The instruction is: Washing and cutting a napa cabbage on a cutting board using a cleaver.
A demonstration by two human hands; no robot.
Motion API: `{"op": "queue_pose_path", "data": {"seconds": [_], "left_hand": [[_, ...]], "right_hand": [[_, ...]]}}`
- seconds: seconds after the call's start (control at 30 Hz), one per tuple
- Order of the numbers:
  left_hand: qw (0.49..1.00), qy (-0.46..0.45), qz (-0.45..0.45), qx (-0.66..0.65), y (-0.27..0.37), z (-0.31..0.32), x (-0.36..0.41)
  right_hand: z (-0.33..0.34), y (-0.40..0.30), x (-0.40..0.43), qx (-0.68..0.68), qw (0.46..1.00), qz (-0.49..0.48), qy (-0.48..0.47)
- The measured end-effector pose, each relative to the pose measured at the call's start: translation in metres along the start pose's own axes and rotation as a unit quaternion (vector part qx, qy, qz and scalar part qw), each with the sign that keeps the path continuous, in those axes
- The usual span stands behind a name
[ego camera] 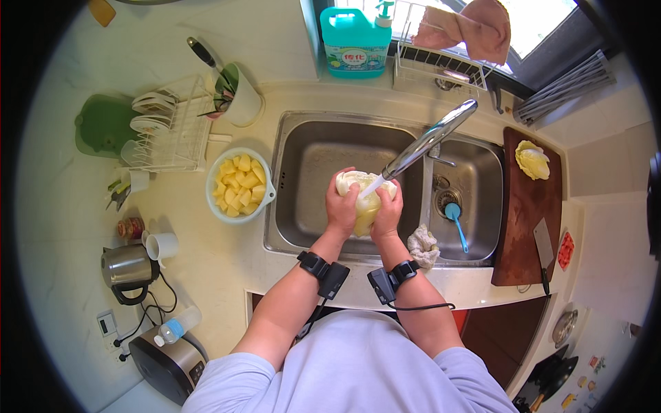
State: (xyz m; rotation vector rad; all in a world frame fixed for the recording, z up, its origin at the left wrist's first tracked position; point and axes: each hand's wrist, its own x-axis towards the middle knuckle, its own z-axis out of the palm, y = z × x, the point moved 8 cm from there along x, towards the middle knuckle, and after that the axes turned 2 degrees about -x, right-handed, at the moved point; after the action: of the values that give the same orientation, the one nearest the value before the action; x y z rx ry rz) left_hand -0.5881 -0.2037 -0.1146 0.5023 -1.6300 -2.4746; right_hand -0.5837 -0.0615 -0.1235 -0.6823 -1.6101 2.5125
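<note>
Both my hands hold a pale head of napa cabbage (367,209) over the large left basin of the steel sink (315,160). My left hand (341,206) grips its left side and my right hand (387,210) its right side, thumbs on top. Water runs from the chrome faucet (431,139) onto the cabbage between my thumbs. The underside of the cabbage is hidden. To the right of my right wrist, a crumpled whitish cloth (423,247) lies on the sink's front rim.
A bowl of cut yellow chunks (240,186) stands left of the sink. In the small basin lies a blue long-handled utensil (456,222). The wooden cutting board (521,217) at right bears a cabbage piece (532,160) and a cleaver (543,245). A dish rack (178,129) stands at back left.
</note>
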Motion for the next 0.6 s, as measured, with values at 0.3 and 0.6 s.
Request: {"op": "queue_pose_path", "data": {"seconds": [0.3,0.6], "left_hand": [[0.999,-0.014,-0.027,0.019,-0.007,0.005,0.001],[0.995,-0.010,0.020,0.100,0.001,0.004,-0.004]], "right_hand": [[-0.006,0.007,0.007,0.023,0.999,0.026,-0.040],[-0.006,0.015,0.007,0.024,0.999,0.029,-0.039]]}}
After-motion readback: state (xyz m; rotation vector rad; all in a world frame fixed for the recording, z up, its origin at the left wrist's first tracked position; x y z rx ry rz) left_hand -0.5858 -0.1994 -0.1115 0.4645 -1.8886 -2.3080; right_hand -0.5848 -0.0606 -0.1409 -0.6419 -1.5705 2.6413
